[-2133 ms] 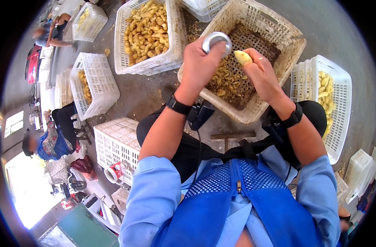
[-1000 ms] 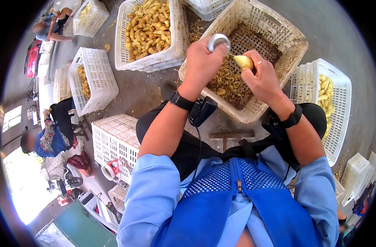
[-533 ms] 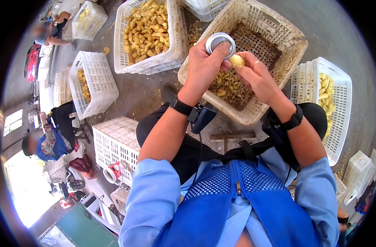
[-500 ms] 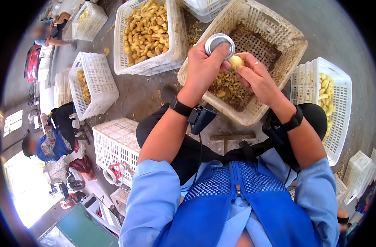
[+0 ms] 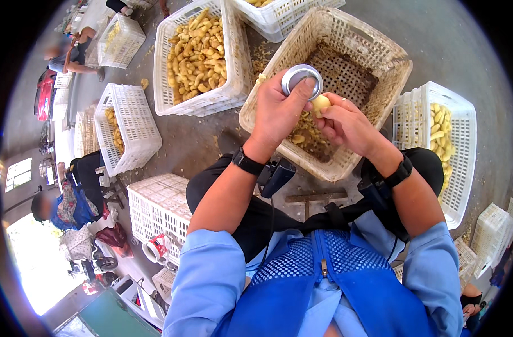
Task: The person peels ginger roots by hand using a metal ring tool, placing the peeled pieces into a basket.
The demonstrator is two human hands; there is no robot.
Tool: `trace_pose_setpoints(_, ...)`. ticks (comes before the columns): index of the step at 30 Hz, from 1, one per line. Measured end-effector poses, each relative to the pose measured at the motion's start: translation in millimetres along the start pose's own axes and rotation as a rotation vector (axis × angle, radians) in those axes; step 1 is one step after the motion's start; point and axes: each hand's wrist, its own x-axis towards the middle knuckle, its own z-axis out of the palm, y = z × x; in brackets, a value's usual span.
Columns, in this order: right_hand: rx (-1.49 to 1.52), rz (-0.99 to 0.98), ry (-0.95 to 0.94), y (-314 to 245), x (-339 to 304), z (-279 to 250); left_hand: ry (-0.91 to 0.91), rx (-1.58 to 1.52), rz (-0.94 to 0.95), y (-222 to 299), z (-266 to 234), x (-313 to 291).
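My left hand (image 5: pixel 280 109) grips a round silver metal lid (image 5: pixel 302 82), its thumb lying across the disc. Close beside it, my right hand (image 5: pixel 346 124) pinches a pale yellow, peeled piece of ginger (image 5: pixel 320 104) in its fingertips. The lid is touching or almost touching the ginger; I cannot tell which. Both hands are over a dirty white plastic crate (image 5: pixel 388 92) with yellowish peelings (image 5: pixel 312 139) on its floor.
A crate (image 5: pixel 162 84) of unpeeled ginger stands at the far left, another crate (image 5: pixel 464 146) of paler pieces at the right. An upturned crate (image 5: pixel 158 196) is beside my left knee. Two people (image 5: pixel 76 194) (image 5: pixel 71 56) sit at the left.
The view has shifted slightly, so the crates appear lower. Both hands keep their holds on the lid and the ginger, with the lid tilted a little differently.
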Motion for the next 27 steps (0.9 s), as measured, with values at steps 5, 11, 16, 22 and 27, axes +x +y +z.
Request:
trace_pose_setpoints(5,-0.050,-0.034,0.036,-1.5,-1.0,-1.4,0.008,0.072,0.058,0.4,-7.0,-0.6)
trace_pose_setpoints(11,-0.079,-0.079,0.055,-0.1,-1.8,-2.0,-0.006,0.453,0.229,-10.3,-20.4,-0.5)
trace_pose_setpoints(16,-0.335,-0.221,0.161,-1.3,0.6,-3.2,0.130,0.297,0.062,-3.9,-22.6,7.4)
trace_pose_setpoints(22,-0.678,-0.440,0.283,3.3,-1.1,2.0,0.082,0.498,0.139,-4.6,-18.2,7.8)
trace_pose_setpoints(27,-0.952,-0.571,0.327,-1.2,-4.8,8.7,0.044,0.181,-0.012,1.3,-11.5,4.5)
